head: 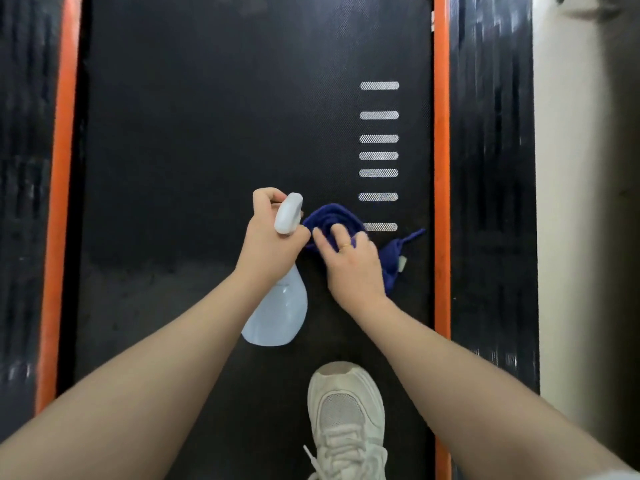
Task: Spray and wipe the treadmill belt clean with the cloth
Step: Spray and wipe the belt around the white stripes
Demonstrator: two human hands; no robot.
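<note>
The black treadmill belt [207, 133] fills most of the view and is bordered on both sides by orange strips [441, 168], with black side rails [491, 168] outside them. A column of short white bars [379, 155] is printed on the belt near its right edge. A white sneaker [346, 420] is placed on the belt at the bottom of the view. A pale blue spray bottle [280, 313] is held above the belt by the left hand [273, 242], whose fingers are curled around the neck under the white spray head [288, 213]; the nozzle is pointed away from the person. Just right of it, the dark blue cloth [332, 220] lies bunched on the belt, beside the lowest white bar. The cloth is pressed down by the right hand [353, 268], with the fingers spread and nearly straight on top of it. A gold ring [344, 245] is worn on one finger of this hand.
</note>
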